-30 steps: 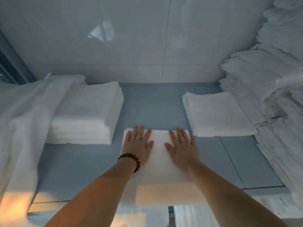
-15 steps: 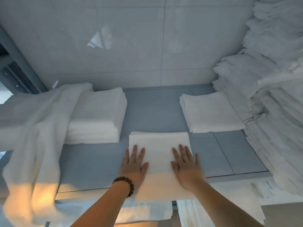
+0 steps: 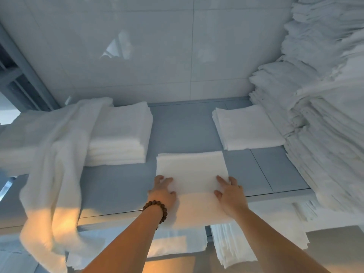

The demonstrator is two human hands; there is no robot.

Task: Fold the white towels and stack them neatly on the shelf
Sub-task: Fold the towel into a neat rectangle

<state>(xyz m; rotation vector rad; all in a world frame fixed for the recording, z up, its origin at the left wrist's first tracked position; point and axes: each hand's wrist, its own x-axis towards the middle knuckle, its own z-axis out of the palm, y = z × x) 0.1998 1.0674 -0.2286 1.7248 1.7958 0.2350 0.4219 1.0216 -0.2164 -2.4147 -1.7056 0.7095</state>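
Note:
A folded white towel lies flat in the middle of the grey shelf, its near end hanging over the front edge. My left hand, with a bead bracelet on the wrist, rests on the towel's left side near the shelf's front. My right hand presses on the right side at the same depth. Both hands lie on top of the cloth with fingers pointing away from me.
A tall stack of folded towels stands at the left, a low stack at the back right. A loose towel drapes over the left edge. A big towel pile fills the right side. More towels hang below.
Both hands have slid back along the folded towel, from its far end toward the shelf's front edge. The towel itself has stayed in place.

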